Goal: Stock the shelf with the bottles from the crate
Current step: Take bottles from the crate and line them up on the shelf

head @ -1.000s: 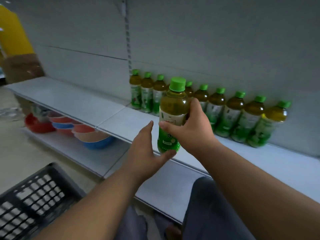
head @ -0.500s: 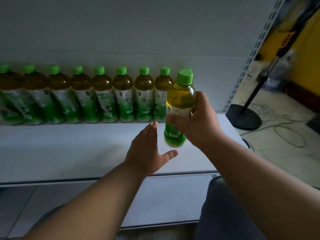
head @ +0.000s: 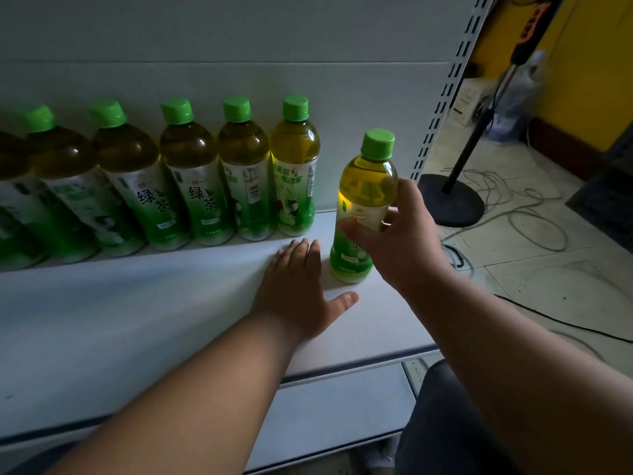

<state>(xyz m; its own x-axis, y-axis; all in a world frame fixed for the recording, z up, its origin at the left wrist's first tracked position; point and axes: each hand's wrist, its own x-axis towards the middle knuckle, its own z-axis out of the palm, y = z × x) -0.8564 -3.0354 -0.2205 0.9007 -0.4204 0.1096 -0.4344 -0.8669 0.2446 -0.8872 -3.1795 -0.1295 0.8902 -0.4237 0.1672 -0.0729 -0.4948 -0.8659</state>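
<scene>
My right hand (head: 404, 234) grips a green-tea bottle (head: 363, 204) with a green cap around its label. The bottle stands upright with its base on or just above the white shelf (head: 137, 320), near the shelf's right end. A row of several matching bottles (head: 191, 180) lines the back panel to the left, with a gap between the last one (head: 295, 166) and the held bottle. My left hand (head: 301, 286) lies flat and open on the shelf, just left of the held bottle's base. The crate is out of view.
A perforated shelf upright (head: 442, 87) ends the shelf on the right. Beyond it a black stand with a round base (head: 452, 200) and loose cables (head: 527, 214) sit on the tiled floor. A lower shelf (head: 335, 413) shows below. My knee (head: 455, 423) is at the bottom right.
My right hand has brought the bottle down and to the right, to the shelf's surface past the end of the row. My left hand has settled flat on the shelf.
</scene>
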